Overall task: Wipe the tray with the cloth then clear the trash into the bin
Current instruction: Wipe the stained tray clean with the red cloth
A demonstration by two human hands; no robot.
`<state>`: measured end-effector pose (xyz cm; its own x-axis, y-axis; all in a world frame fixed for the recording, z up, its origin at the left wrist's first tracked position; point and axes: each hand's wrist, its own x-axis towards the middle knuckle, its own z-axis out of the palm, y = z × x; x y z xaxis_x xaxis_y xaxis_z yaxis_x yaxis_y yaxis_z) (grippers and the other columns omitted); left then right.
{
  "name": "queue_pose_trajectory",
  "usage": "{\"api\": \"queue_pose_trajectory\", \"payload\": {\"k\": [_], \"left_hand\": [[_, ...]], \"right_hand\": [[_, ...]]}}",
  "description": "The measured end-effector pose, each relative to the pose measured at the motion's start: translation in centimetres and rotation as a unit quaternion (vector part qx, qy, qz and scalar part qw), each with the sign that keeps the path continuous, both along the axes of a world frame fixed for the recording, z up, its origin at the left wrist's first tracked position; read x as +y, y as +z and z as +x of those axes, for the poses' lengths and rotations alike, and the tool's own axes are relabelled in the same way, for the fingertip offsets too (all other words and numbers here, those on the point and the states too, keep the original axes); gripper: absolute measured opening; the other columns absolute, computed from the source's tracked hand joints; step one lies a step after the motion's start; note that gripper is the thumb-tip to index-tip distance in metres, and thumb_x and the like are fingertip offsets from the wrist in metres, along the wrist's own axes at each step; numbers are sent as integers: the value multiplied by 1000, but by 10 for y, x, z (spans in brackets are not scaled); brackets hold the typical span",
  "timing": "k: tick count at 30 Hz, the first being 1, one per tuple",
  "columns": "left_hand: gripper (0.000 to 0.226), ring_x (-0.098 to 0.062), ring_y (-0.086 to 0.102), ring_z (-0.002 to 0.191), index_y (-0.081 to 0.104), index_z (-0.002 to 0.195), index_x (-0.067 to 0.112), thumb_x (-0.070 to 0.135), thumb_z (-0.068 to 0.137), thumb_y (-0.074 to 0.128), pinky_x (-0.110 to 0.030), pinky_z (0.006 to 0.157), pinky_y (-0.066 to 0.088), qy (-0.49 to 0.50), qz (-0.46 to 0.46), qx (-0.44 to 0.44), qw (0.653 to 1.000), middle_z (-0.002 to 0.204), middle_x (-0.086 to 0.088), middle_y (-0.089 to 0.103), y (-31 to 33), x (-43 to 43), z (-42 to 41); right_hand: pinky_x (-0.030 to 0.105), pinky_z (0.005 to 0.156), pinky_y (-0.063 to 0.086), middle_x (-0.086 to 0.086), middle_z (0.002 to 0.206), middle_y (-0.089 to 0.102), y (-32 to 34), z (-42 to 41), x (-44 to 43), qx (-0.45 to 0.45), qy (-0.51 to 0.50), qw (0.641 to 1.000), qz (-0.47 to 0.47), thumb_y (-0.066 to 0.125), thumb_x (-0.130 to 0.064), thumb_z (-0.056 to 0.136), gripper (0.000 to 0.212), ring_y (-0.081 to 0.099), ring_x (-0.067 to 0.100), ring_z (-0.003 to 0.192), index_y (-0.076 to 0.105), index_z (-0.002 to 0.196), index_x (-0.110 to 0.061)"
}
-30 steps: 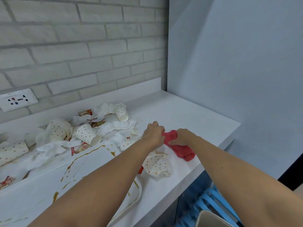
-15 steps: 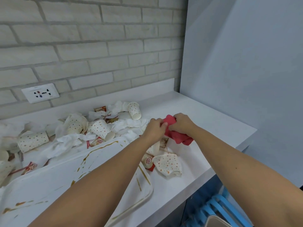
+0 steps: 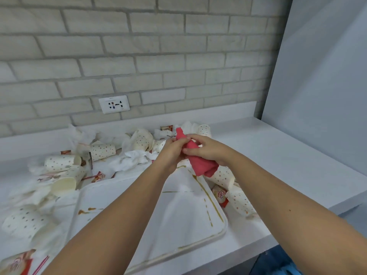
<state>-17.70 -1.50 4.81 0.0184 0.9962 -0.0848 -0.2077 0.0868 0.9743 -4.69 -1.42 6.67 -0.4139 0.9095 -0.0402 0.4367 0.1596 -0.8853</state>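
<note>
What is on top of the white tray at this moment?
Brown streaks show on the tray, mostly along its right edge. The left forearm covers its middle, so anything there is hidden.

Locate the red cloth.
Head view, centre: red cloth held between left hand and right hand, above the far end of the stained tray.

Free at 2 o'clock, cluttered 9 to 12.
Your way over the bare tabletop is open; paper cups and napkins crowd the tray's far and 3 o'clock edges.
</note>
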Motion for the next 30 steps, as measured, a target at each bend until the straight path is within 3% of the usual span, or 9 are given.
{"api": "queue_pose_trajectory", "payload": {"k": [3,7,11,15,19,23,25,28,30], "left_hand": [[21,-9,61,60,61,103,5,19,95,49,-20,53,46,5,-5,34,999,77,-1,63,-4,-12,-35],[31,-10,50,70,62,95,24,45,97,39,-25,68,36,30,-57,150,987,82,7,59,-14,-27,-84],[27,-11,48,75,62,103,17,35,97,43,-21,63,36,134,-69,251,956,94,2,59,-36,-46,-136],[23,-21,46,72,57,78,6,17,95,44,-26,57,35,245,-71,399,881,75,-7,52,-68,-69,-188],[23,-36,56,93,65,101,5,15,92,46,-36,87,45,287,-106,529,792,101,-18,57,-95,-89,-217],[29,-37,50,110,52,118,0,7,91,46,-40,93,41,308,-126,511,793,122,-21,47,-105,-102,-224],[30,-37,50,110,46,119,-6,6,91,46,-40,88,41,333,-125,474,805,121,-22,48,-106,-103,-226],[23,-35,55,98,50,106,-9,10,93,44,-40,79,44,346,-151,455,806,111,-25,56,-109,-101,-230],[24,-31,55,85,55,96,-7,12,95,40,-34,72,41,312,-176,477,803,106,-25,61,-115,-100,-232]], "right_hand": [[33,87,51,-5,102,60,-7,-35,-2,14,23,999,-28,59,-33,92,40,60,15,91,49,131,-30],[29,72,53,0,102,64,-15,-72,-2,7,39,998,-44,56,-35,93,36,63,17,81,51,129,-27],[25,67,50,6,107,63,-20,-95,1,-49,43,998,2,59,-22,91,41,61,20,81,51,131,-20],[21,64,42,-1,100,59,-32,-109,3,-175,70,978,88,60,-20,89,37,56,17,85,56,125,-20],[30,80,47,3,112,63,-52,-117,1,-292,92,945,112,58,-21,87,41,59,23,99,54,128,-23],[34,78,49,8,113,60,-70,-123,-3,-379,104,909,138,47,-22,91,42,61,26,100,51,133,-25],[33,81,46,12,131,46,-76,-124,-4,-425,98,890,136,48,-21,91,44,58,29,107,48,135,-28],[35,93,43,14,155,13,-83,-127,-8,-456,93,877,121,46,-37,94,46,49,33,124,41,140,-31],[38,100,39,13,156,12,-87,-130,-13,-450,86,882,112,32,-54,96,53,43,32,130,36,144,-31]]}}
